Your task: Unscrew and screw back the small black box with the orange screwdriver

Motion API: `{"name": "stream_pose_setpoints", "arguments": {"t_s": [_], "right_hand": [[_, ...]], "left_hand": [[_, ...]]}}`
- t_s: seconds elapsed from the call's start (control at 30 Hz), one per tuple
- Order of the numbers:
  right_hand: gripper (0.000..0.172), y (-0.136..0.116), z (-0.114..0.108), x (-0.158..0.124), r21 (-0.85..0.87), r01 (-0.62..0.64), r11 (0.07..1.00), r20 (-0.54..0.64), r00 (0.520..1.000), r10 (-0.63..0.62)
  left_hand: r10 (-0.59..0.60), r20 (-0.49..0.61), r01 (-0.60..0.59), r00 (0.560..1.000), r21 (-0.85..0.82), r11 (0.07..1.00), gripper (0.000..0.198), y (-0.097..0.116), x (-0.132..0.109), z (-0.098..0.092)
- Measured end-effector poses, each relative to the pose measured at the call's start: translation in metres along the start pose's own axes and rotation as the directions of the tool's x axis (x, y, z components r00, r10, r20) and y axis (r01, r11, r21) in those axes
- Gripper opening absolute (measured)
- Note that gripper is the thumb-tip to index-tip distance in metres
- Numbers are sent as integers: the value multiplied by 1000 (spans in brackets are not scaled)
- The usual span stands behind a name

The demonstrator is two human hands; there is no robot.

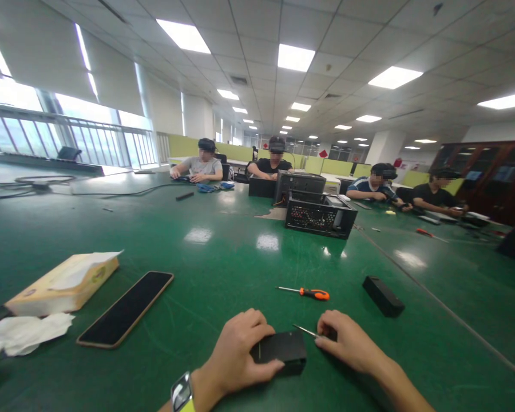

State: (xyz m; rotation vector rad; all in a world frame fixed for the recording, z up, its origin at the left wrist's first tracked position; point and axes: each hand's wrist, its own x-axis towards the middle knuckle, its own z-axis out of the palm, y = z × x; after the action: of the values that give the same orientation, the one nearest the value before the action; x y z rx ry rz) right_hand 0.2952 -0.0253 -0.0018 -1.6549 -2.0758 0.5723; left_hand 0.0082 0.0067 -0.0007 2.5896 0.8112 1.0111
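My left hand [244, 355] is wrapped round a black rectangular block-like case [283, 349], thumb along its near side and fingers over its far side. The case rests low at the table's near edge. Just right of it, my right hand [347, 340] pinches a slim screwdriver [305, 330]; its bare metal shaft points left toward the case, a small distance from it. Most of that tool's handle is hidden by my fingers. Beyond both hands lies an orange and black screwdriver [313, 293]. A second black case [383, 296] lies farther right.
On the green table [206, 297], a phone [126, 309], a tissue box [68, 280] and crumpled tissue [32, 333] lie left. An opened black computer case [320, 217] stands ahead. Several people sit around the far side. A red screwdriver [424, 233] lies at far right.
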Motion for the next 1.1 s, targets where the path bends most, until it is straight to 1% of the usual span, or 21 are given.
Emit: {"name": "stream_pose_setpoints", "arguments": {"t_s": [0.07,0.13,0.17,0.23,0.3,0.33,0.37,0.4,0.5,0.57,0.67,0.73,0.8,0.9,1.0,1.1], "right_hand": [[14,-11,5,-1,-25,16,1000,-73,997,-17],[24,-23,8,-2,-6,58,998,-137,989,-58],[28,-29,11,-3,19,87,996,-149,985,-83],[42,-39,17,-4,76,145,987,-122,983,-135],[66,-46,24,-5,103,179,978,-67,983,-173],[75,-48,28,-5,106,194,975,-43,981,-190],[77,-51,32,-5,108,209,972,-29,978,-207],[74,-53,35,-5,114,225,968,-26,974,-224],[54,-58,39,-2,184,269,946,-55,963,-263],[49,-59,39,0,250,271,930,-74,963,-260],[45,-58,40,0,311,261,914,-82,965,-248],[43,-56,41,-1,338,271,901,-91,963,-255],[42,-56,43,-1,361,287,887,-97,958,-271],[42,-57,41,-2,348,266,899,-68,964,-259],[40,-61,38,-2,314,235,920,-42,971,-234],[44,-61,35,-1,325,271,906,-69,962,-264]], "left_hand": [[5,-5,-5,1000,4,1000,33,0,0,0],[16,-4,-16,1000,4,1000,34,1,-1,0],[23,0,-23,1000,5,1000,35,0,-1,-1],[36,5,-36,999,7,999,37,0,-1,-1],[45,7,-45,999,8,999,39,-1,-2,-1],[48,4,-48,999,7,999,40,-1,-2,-1],[51,2,-51,999,4,999,41,-2,-2,-1],[52,-1,-52,999,-1,999,41,-2,-2,-1],[29,10,-28,1000,-34,999,40,-3,-2,-2],[9,45,-6,999,-68,998,44,-3,-1,-3],[-17,102,28,995,-111,993,50,-2,0,-6],[-34,113,49,993,-137,989,43,-1,0,-6],[-37,98,53,994,-166,985,35,0,0,-5],[-22,75,35,997,-176,984,33,0,-1,-4],[-18,56,25,998,-130,991,37,0,-1,-5],[7,29,-4,1000,-86,996,42,0,-1,-6]]}}
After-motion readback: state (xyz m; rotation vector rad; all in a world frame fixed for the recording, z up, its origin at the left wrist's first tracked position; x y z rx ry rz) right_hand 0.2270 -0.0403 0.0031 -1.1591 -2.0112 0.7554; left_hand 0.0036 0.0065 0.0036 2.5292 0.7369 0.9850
